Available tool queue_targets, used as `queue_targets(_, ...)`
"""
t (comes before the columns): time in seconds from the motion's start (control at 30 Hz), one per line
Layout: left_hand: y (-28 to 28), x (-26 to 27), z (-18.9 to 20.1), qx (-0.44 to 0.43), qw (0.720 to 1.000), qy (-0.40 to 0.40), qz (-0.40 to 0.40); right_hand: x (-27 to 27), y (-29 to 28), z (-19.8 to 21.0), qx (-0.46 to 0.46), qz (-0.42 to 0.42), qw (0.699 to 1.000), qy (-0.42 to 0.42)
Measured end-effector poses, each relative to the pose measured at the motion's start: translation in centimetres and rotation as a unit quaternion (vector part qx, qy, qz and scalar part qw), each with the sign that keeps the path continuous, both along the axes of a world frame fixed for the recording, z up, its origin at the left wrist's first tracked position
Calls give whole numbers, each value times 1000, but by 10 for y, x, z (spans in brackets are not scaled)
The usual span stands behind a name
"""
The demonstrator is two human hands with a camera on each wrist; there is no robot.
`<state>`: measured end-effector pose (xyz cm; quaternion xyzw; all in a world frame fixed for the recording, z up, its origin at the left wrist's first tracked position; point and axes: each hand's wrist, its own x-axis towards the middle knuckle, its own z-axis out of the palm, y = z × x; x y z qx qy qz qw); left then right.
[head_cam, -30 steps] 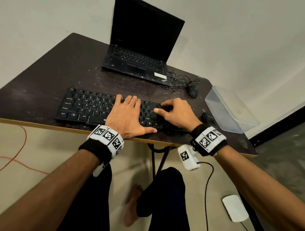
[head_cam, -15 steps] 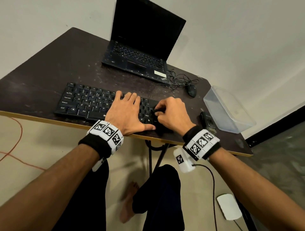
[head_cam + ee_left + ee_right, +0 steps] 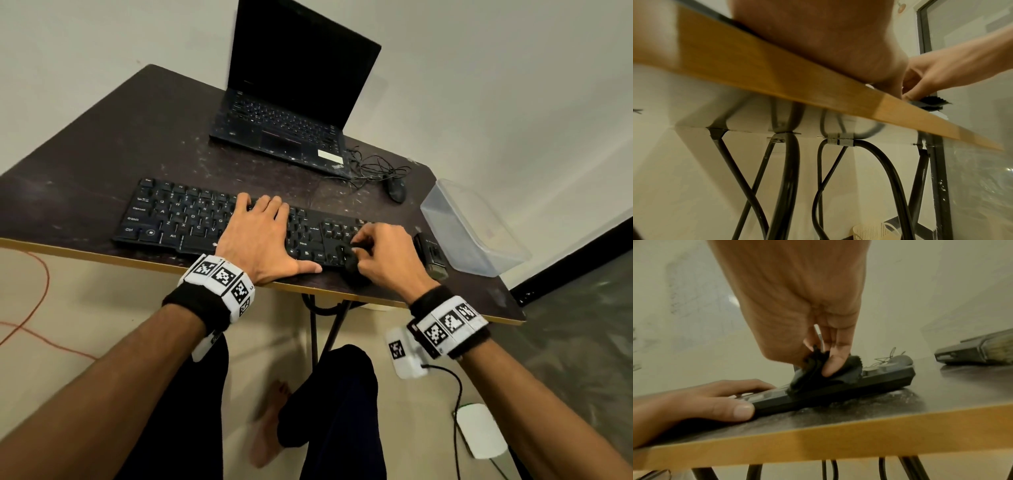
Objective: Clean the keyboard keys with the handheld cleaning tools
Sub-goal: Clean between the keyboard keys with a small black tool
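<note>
Dark table (image 3: 102,144), keyboard (image 3: 178,219), right hand (image 3: 387,253) pinching cloth (image 3: 813,374).

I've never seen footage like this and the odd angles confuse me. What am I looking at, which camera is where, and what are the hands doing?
No machine here: a person wears three cameras. The head view looks down at the table; the two wrist views look along each hand from just below the table's edge. On the table lie a black keyboard, an open laptop, a mouse, a clear plastic box and a brush. The left hand lies flat on the keyboard. The right hand pinches a small black cloth against the keys at the keyboard's right end.
</note>
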<state>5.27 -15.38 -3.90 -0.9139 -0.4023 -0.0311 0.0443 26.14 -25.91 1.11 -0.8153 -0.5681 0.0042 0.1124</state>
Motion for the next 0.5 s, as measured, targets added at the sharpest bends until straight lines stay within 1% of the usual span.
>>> queue_targets(0.07,-2,2,-1,6,1000,4,-1,1,-3,-1,3,-5,1000,-2)
queue_targets(0.13,-2,2,0,11,1000,9,5,2,6,3,13,-22,1000,-5)
queue_targets(0.2,-2,3,0,8,1000,9,12,-1,12,7,-1,-18,1000,-13)
queue_targets(0.27,0,4,1,7,1000,7,14,-2,4,8,-27,-5,999,-21)
queue_targets(0.33,1,4,2,9,1000,8,15,1,-10,6,-28,-8,999,-19)
queue_targets(0.4,0,5,1,17,1000,13,11,2,-21,2,2,-35,999,1)
queue_targets(0.5,-2,4,-2,24,999,19,11,-8,-24,-14,92,-71,993,29)
